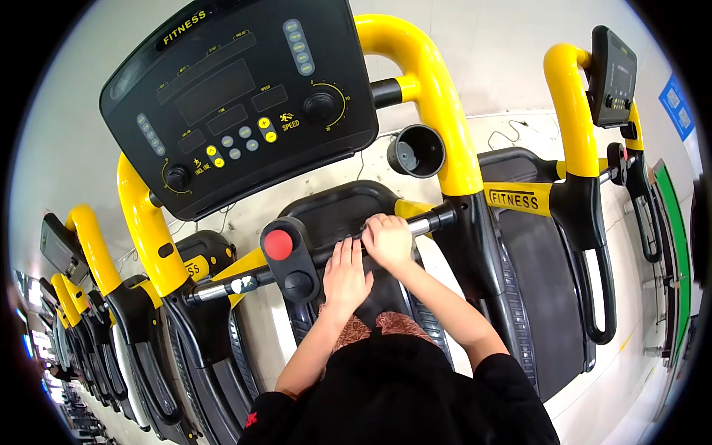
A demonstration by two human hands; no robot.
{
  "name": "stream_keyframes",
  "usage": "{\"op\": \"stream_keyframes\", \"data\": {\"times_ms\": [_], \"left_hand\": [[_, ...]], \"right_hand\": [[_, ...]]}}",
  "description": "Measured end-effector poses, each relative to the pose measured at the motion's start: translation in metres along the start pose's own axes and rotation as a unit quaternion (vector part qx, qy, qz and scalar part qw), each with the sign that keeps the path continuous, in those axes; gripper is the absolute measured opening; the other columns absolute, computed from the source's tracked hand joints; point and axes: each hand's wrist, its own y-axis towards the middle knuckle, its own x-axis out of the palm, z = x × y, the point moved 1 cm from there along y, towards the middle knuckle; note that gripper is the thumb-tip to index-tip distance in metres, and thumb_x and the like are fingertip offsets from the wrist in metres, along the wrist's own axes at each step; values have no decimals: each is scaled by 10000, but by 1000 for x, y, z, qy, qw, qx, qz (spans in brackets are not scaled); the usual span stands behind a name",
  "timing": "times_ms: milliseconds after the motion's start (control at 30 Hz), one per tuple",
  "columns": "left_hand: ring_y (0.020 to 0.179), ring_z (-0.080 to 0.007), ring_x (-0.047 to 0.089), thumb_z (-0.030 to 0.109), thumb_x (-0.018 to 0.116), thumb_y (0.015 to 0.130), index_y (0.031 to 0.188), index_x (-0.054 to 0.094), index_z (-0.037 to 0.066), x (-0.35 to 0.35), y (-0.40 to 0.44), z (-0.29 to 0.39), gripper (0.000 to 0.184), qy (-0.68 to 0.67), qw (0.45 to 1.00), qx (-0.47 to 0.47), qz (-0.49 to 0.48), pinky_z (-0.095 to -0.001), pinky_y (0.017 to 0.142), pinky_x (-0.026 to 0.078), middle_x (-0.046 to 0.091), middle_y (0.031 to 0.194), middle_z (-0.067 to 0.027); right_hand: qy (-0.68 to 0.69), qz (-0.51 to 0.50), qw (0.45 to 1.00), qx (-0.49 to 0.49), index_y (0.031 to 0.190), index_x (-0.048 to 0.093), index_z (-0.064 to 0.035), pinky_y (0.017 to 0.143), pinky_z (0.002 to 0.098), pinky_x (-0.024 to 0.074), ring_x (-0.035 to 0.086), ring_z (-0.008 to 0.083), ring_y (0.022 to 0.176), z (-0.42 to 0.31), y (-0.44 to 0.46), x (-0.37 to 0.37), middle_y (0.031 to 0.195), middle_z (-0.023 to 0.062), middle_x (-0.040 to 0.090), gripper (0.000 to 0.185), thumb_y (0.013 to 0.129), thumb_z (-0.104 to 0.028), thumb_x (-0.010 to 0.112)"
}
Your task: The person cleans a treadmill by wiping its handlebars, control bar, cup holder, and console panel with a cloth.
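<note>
Both hands are at the black-gripped crossbar (322, 256) of a yellow and black treadmill. My left hand (345, 280) lies against the bar, its fingers stretched out side by side and the thumb apart. Just right of it, my right hand (389, 242) bends its fingers over the bar. The fingertips of the two hands are close together; whether anything small lies between them I cannot make out. Left of my hands, a black housing on the bar carries a red round button (279, 245). Above is the tilted console (237, 104) with dials and keys, its displays dark.
A black cup holder (417, 151) sits by the right yellow upright (456, 152). The treadmill's black front cover (337, 204) is below the bar. Another treadmill (538, 297) stands to the right, and several more line the left. Cables lie on the floor by the wall.
</note>
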Motion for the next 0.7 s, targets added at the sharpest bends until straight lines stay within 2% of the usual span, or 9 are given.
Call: {"op": "stream_keyframes", "data": {"times_ms": [67, 133, 233, 267, 333, 367, 533, 633, 700], "left_hand": [[1267, -339, 365, 212, 707, 683, 1314, 373, -27, -4, -13, 1, 753, 29, 999, 18, 11, -407, 1028, 338, 377, 1374, -183], [1264, -349, 367, 198, 706, 683, 1312, 364, -42, -2, -15, -4, 756, 15, 999, 22, 23, -411, 1031, 334, 379, 1367, -199], [1253, -365, 374, 174, 700, 687, 1313, 348, -62, 2, -15, -11, 756, -36, 998, 19, 38, -418, 1037, 328, 382, 1352, -229], [1247, -372, 380, 162, 696, 691, 1315, 341, -66, 2, -12, -14, 754, -72, 996, 15, 44, -422, 1039, 325, 382, 1346, -244], [1230, -380, 397, 156, 686, 702, 1316, 336, -70, 2, -12, -19, 742, -73, 997, -11, 37, -417, 1040, 328, 379, 1339, -263], [1230, -376, 401, 159, 683, 706, 1316, 338, -70, 2, -14, -21, 738, -71, 997, -19, 30, -409, 1037, 334, 378, 1345, -259], [1235, -366, 409, 166, 678, 713, 1313, 349, -71, -3, -21, -27, 724, -49, 998, -28, 11, -395, 1030, 351, 378, 1356, -248], [1241, -359, 408, 167, 678, 711, 1309, 356, -71, 0, -22, -25, 720, -52, 998, -31, 10, -392, 1030, 353, 379, 1361, -240], [1240, -368, 405, 155, 681, 699, 1301, 364, -77, 2, -22, -23, 718, -69, 996, -35, 33, -395, 1027, 356, 391, 1346, -247]], "right_hand": [[26, 96, 993, -63, 760, 601, -73, 800, 369, 441, 608, 244, 788, -9, -7, -3, 843, 79, 627, 99, 720, -163, 608], [22, 99, 992, -72, 773, 616, -67, 760, 379, 458, 614, 257, 764, -10, -3, -2, 814, 87, 629, 115, 747, -176, 585], [-24, -189, 981, 16, 828, 679, -46, 690, 404, 507, 645, 294, 740, -12, 18, 7, 794, 130, 662, 235, 787, -230, 539], [-22, -190, 981, 14, 828, 679, -46, 690, 404, 507, 645, 294, 740, -15, 28, 8, 794, 130, 662, 235, 787, -230, 539], [-45, -377, 921, 91, 828, 695, -37, 709, 406, 516, 658, 301, 804, -18, 47, 13, 852, 150, 675, 300, 790, -280, 523], [-46, -416, 902, 106, 882, 700, -39, 777, 392, 508, 647, 305, 911, -21, 55, 13, 956, 174, 664, 330, 786, -282, 498], [-32, -493, 859, 137, 944, 695, -42, 843, 379, 485, 626, 308, 982, -16, 68, 35, 1013, 179, 651, 328, 756, -199, 476], [-44, -480, 864, 146, 914, 699, -44, 813, 390, 499, 640, 312, 936, -19, 65, 28, 967, 179, 662, 320, 775, -232, 481], [-37, -398, 907, 130, 878, 701, -47, 777, 402, 511, 652, 310, 881, -27, 58, 15, 910, 176, 670, 319, 789, -268, 490]]}}
